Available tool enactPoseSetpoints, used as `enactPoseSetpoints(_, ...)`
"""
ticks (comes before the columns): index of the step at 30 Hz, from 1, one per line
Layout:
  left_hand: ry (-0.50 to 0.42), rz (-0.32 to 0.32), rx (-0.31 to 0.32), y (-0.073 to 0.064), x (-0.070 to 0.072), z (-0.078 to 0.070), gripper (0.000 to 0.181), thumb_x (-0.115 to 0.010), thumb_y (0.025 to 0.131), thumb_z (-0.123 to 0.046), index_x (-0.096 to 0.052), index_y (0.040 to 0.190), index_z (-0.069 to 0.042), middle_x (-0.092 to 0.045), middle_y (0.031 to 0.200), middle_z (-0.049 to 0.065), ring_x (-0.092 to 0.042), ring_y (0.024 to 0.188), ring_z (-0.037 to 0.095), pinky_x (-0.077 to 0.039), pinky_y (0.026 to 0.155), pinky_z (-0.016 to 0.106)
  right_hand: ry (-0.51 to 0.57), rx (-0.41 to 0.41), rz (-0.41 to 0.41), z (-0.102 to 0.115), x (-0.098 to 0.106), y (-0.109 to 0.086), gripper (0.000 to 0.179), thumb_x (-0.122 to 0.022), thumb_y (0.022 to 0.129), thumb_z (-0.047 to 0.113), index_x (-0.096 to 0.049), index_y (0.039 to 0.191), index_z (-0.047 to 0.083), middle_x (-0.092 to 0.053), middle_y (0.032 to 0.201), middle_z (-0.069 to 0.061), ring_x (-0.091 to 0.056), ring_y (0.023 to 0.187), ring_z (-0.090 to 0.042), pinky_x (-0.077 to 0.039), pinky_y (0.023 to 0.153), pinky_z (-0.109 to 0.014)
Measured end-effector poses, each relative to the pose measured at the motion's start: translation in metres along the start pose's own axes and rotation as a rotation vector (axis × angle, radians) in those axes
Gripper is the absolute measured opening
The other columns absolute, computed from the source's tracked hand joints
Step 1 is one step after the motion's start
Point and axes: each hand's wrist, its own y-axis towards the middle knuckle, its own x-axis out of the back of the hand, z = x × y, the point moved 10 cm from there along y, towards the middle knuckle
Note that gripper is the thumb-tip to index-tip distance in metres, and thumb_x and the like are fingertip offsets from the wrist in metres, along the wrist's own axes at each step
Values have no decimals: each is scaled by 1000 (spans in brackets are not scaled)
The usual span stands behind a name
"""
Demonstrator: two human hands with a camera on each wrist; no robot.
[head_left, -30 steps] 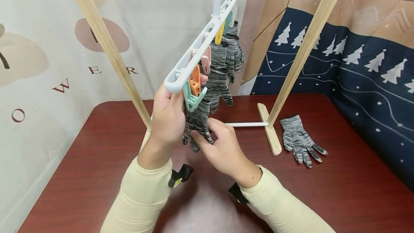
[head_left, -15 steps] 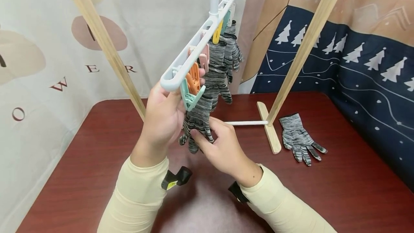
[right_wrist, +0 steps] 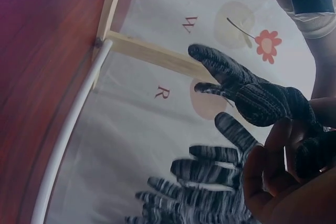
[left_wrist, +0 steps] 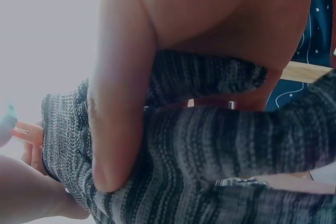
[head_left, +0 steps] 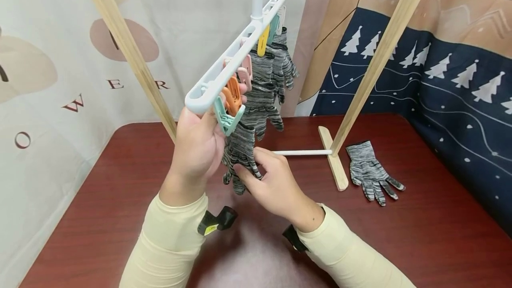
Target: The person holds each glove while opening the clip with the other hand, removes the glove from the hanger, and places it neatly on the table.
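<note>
Striped glove (head_left: 242, 143) pinched by right hand (head_left: 277, 183) below near end of white hanger (head_left: 257, 26), orange clip (head_left: 233, 97) gripped by left hand (head_left: 198, 146), open room left toward left edge of tabletop (head_left: 104, 203)

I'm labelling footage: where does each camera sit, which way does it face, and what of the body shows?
Head: on the head, facing forward and down at the hanger; left hand, right hand and both sleeves show.
Left wrist: on that wrist, facing the held glove, navy backdrop beyond; parts of both hands show, one thumb large.
Right wrist: on that wrist, facing hanging gloves and a lettered backdrop; fingers lower right, a cuff upper right.
Shared: head and right wrist both show the white rod.
</note>
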Motion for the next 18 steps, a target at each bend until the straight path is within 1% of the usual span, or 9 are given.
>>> enactPoseSetpoints(2,4,2,-7,0,0,0,40,-44,105,-8,-46,142,5,-67,112,8,-63,101,17,-51,93,25,0,1,5,-1,-1,-1,14,-69,91,10,-73,104,7,-72,90,0,-57,77,-9,-52,71,-25)
enactPoseSetpoints(6,-2,1,-26,1,1,-1,40,-49,103,-11,-49,139,5,-68,113,10,-63,106,18,-52,96,26,1,0,10,-1,-1,0,13,-69,92,10,-73,104,8,-72,90,1,-58,77,-8,-51,72,-23)
enactPoseSetpoints(9,4,4,-51,2,-1,-2,36,-50,103,-10,-53,133,8,-69,114,13,-62,111,20,-51,98,28,3,-6,18,-1,-2,-1,12,-69,92,11,-73,103,8,-73,92,1,-61,81,-8,-53,75,-23)
enactPoseSetpoints(12,24,-4,-50,1,-2,-2,32,-46,104,-4,-53,133,9,-69,116,13,-64,111,22,-52,97,29,2,-16,21,-3,-2,-2,11,-69,92,11,-73,102,9,-73,92,1,-62,82,-7,-54,75,-24)
enactPoseSetpoints(13,32,-14,-49,1,-2,-2,32,-45,104,-2,-53,133,9,-69,115,12,-65,109,21,-53,95,28,5,-18,20,-3,-2,-2,12,-69,92,11,-73,103,9,-73,92,1,-63,83,-7,-54,76,-24)
enactPoseSetpoints(14,39,-34,-52,0,0,-3,30,-45,103,0,-54,131,8,-69,111,10,-65,105,19,-54,91,26,3,-19,17,-4,-2,-2,12,-69,92,11,-73,103,9,-73,92,2,-63,82,-7,-54,75,-23)
enactPoseSetpoints(15,48,-46,-63,-1,2,-4,31,-45,102,1,-53,131,8,-69,110,10,-66,101,18,-54,89,26,4,-17,13,-4,-1,-2,12,-69,91,11,-73,103,9,-73,92,1,-63,82,-7,-54,75,-24)
enactPoseSetpoints(16,64,-62,-81,-2,4,-6,32,-45,101,3,-54,132,7,-69,110,8,-66,98,17,-54,87,25,5,-13,9,-4,-1,-2,11,-70,91,11,-73,102,9,-73,92,1,-64,82,-7,-54,75,-24)
enactPoseSetpoints(18,106,-89,-132,-4,10,-13,32,-46,99,4,-55,130,7,-69,106,5,-65,90,12,-52,76,20,4,-2,1,-4,0,-1,11,-70,91,11,-73,101,8,-73,92,0,-65,82,-8,-54,74,-24)
